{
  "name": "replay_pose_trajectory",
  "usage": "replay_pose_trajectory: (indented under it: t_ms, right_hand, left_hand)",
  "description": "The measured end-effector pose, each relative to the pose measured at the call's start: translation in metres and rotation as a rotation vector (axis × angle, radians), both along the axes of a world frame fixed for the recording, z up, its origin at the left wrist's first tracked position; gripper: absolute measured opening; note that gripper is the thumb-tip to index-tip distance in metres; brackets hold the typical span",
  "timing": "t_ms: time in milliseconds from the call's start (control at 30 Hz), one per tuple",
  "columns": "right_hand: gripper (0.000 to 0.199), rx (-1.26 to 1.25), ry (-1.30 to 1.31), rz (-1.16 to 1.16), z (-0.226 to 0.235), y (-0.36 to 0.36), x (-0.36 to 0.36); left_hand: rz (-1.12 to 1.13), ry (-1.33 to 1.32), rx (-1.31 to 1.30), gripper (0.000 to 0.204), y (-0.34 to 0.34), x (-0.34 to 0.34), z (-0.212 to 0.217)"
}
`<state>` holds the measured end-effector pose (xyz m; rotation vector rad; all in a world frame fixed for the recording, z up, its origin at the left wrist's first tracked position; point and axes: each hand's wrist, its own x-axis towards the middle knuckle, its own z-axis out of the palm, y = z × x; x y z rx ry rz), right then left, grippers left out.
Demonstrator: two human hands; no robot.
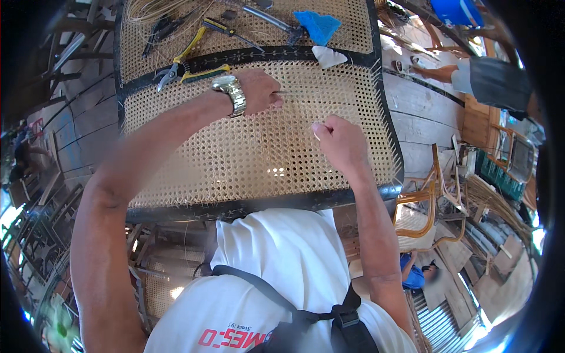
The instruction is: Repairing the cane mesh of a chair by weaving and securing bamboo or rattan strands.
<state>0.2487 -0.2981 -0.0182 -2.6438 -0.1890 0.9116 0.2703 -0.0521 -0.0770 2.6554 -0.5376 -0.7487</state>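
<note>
A woven cane panel point(247, 153) in a black wooden frame point(247, 206) lies in front of me, with loose strand ends sticking out along its right edge. My left hand point(258, 89), a metal watch point(226, 86) on its wrist, is closed above the upper part of the weave. A thin, strand-like piece shows at its fingertips, too fine to name surely. Lower and to the right, my right hand point(344, 144) is closed over the panel, thumb against the fingers. Something pale shows by its thumb; I cannot make out what it holds.
Beyond my hands lie yellow-handled cutters point(170, 73), a screwdriver point(229, 32), a hammer point(271, 20), a blue cloth-like piece point(318, 27), a white scrap point(328, 57) and coiled cane strands point(156, 10). Chair frames point(434, 200) and other people are around the bench.
</note>
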Motion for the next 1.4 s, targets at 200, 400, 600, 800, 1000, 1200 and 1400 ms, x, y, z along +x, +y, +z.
replay_pose_trajectory:
  t_ms: [200, 400, 600, 800, 1000, 1200, 1400]
  right_hand:
    - [0.039, -0.010, -0.023, 0.065, 0.002, 0.012, -0.001]
    - [0.021, 0.042, -0.184, 0.213, -0.003, -0.008, -0.009]
    - [0.014, 0.054, -0.440, 0.226, -0.014, -0.009, -0.025]
    - [0.008, 0.307, -0.374, 0.026, -0.025, -0.014, -0.023]
    - [0.002, 0.474, -0.421, -0.068, -0.038, -0.019, -0.030]
    - [0.008, 0.372, -0.552, 0.112, -0.037, -0.020, -0.030]
    - [0.019, 0.431, -0.361, 0.095, -0.012, -0.024, -0.032]
  left_hand:
    - [-0.020, 0.009, 0.085, 0.041, 0.043, 0.018, 0.005]
    - [0.063, -0.014, 0.279, 0.039, 0.017, 0.020, 0.024]
    - [-0.055, -0.020, 0.087, 0.039, -0.028, -0.004, 0.032]
    - [0.067, 0.111, 0.115, 0.037, -0.043, -0.002, 0.042]
    - [0.070, 0.068, -0.031, 0.036, -0.036, -0.002, 0.016]
    - [0.123, 0.049, 0.040, 0.042, -0.003, 0.004, 0.010]
    - [0.191, -0.066, 0.079, 0.047, 0.088, 0.022, -0.004]
